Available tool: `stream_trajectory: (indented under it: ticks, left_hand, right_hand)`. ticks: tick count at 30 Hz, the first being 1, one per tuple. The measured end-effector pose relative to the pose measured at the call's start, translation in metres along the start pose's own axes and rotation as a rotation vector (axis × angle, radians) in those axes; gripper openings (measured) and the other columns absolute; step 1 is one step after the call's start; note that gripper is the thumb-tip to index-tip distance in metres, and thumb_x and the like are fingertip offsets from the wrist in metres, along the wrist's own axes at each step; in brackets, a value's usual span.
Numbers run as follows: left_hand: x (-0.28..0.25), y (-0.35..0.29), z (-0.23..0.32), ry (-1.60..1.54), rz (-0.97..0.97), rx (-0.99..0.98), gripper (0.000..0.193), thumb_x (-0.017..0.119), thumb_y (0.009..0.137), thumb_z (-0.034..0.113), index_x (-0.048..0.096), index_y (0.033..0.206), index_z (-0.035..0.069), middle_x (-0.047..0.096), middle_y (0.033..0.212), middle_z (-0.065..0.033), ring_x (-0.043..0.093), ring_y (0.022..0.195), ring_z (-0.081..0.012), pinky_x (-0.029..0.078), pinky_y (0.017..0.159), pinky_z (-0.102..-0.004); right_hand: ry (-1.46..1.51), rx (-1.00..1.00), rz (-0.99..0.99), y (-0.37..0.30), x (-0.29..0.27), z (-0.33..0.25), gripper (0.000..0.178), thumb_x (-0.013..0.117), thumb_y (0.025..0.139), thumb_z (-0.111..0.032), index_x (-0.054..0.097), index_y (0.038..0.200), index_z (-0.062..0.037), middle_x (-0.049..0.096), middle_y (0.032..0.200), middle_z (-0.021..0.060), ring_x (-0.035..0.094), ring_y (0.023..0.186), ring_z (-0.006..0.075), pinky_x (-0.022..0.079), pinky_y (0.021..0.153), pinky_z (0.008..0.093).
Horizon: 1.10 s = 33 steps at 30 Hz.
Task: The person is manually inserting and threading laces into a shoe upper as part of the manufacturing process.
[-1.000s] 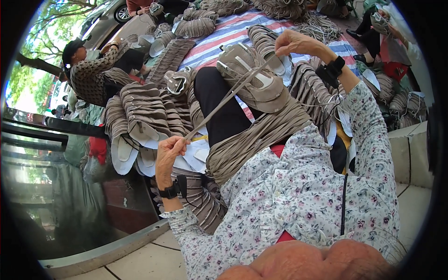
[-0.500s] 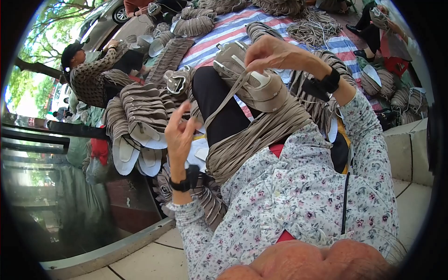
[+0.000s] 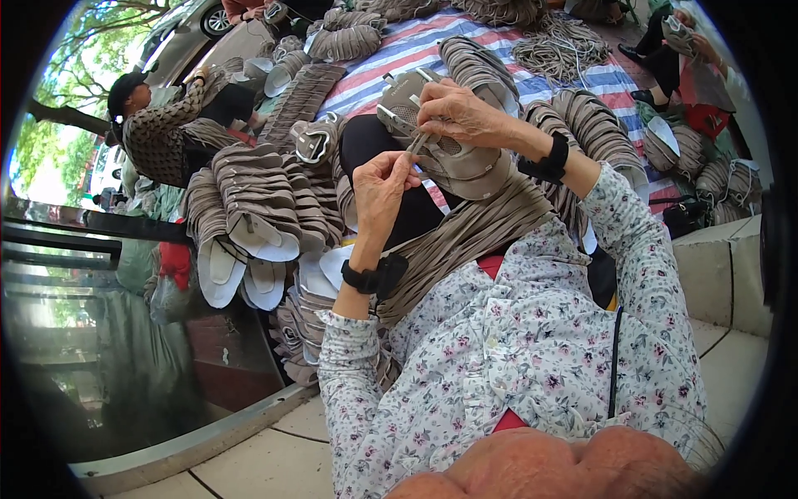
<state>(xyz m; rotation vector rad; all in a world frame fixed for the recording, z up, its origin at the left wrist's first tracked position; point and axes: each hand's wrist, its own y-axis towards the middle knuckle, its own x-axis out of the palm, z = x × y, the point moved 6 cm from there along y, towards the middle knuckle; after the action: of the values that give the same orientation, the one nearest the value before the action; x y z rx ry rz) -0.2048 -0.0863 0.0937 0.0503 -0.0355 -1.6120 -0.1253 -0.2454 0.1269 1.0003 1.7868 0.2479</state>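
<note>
Left hand (image 3: 381, 186), right hand (image 3: 462, 113): each grip pinched together on lace (image 3: 417, 144), fingertips close. Shoe upper (image 3: 475, 172) at lap, partly beneath right hand, against lace bundle (image 3: 470, 237). Best: keep lace flat, untwisted — pinch firm, pull gentle.
</note>
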Motion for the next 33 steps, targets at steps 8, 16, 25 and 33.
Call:
stream_trajectory:
  ticks: [8,16,25,33]
  left_hand:
    - [0.002,0.020,-0.025,0.124,0.038,-0.075,0.020,0.064,0.096,0.018,0.073,0.096,0.000,0.060,0.069,0.0051,0.047,0.057,0.0006,0.035,0.050,-0.0141]
    - [0.003,0.021,-0.030,0.144,0.082,0.012,0.022,0.067,0.095,0.019,0.074,0.090,-0.002,0.063,0.072,0.0046,0.041,0.059,-0.0005,0.029,0.052,-0.0175]
    - [0.007,0.026,-0.016,0.585,0.214,0.134,0.023,0.068,0.092,0.016,0.070,0.080,-0.003,0.059,0.063,0.0043,0.048,0.057,-0.0025,0.038,0.052,-0.0211]
    - [0.002,0.031,-0.021,0.533,0.222,0.109,0.026,0.066,0.089,0.016,0.064,0.070,-0.002,0.053,0.055,0.0033,0.044,0.052,-0.0039,0.035,0.047,-0.0257]
  right_hand:
    - [0.085,0.113,0.107,-0.018,0.007,0.007,0.015,0.065,0.090,-0.014,0.062,0.085,-0.0004,0.052,0.087,0.0059,0.052,0.088,0.0239,0.040,0.087,0.0382]
    - [0.131,0.164,0.188,-0.023,0.007,0.004,0.013,0.065,0.089,-0.011,0.063,0.084,0.0004,0.054,0.087,0.0069,0.052,0.087,0.0240,0.042,0.083,0.0369]
    - [0.118,0.196,0.211,-0.022,0.012,0.007,0.012,0.065,0.088,-0.010,0.062,0.083,0.0004,0.054,0.086,0.0061,0.051,0.089,0.0241,0.042,0.083,0.0376]
    - [0.075,0.205,0.226,-0.021,0.019,0.008,0.013,0.066,0.085,-0.017,0.066,0.084,-0.0049,0.058,0.093,0.0052,0.054,0.096,0.0254,0.042,0.082,0.0400]
